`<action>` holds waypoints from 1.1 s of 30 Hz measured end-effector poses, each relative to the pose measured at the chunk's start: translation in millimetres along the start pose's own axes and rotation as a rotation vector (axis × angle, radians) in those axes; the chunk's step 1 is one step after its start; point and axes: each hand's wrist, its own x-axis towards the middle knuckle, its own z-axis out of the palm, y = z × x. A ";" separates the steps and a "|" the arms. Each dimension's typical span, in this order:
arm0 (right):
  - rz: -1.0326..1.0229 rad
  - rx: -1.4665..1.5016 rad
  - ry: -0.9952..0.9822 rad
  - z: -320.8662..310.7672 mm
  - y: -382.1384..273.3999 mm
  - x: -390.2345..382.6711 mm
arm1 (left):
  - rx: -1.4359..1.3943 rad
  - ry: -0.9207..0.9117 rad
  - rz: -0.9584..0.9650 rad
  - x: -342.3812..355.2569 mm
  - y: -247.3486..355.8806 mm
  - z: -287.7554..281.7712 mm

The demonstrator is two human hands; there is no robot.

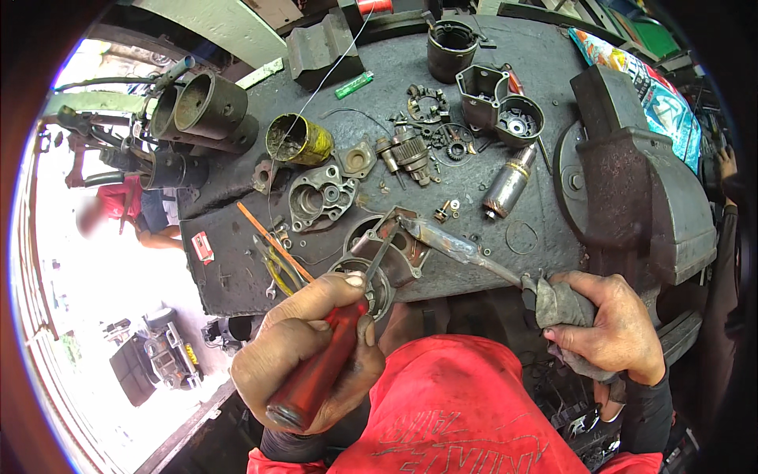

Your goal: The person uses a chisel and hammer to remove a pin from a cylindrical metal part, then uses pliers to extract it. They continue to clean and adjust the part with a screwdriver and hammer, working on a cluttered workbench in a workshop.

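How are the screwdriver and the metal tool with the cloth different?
The screwdriver has a red handle; the metal tool has grey cloth around its grip. The left hand holds the screwdriver, the right hand the metal tool. The screwdriver's blade is thinner than the metal tool's head. Both are long.

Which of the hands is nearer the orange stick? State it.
Left. The left hand is by the near end of the orange stick; the right hand is farther off, well to its right.

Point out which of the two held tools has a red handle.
The screwdriver-like tool in the left hand: its handle is red, whereas the long metal tool in the right hand is gripped through a grey rag.
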 end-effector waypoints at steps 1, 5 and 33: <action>0.013 -0.041 0.003 -0.1 -0.3 0.5 | -0.017 -0.004 0.007 0.9 -0.7 0.0; 0.011 -0.005 0.000 -1.6 -1.1 2.5 | -0.042 -0.031 0.080 6.9 -7.8 -2.0; 0.040 0.013 -0.012 -2.5 -4.4 3.4 | -0.023 0.093 -0.003 8.0 -7.6 2.8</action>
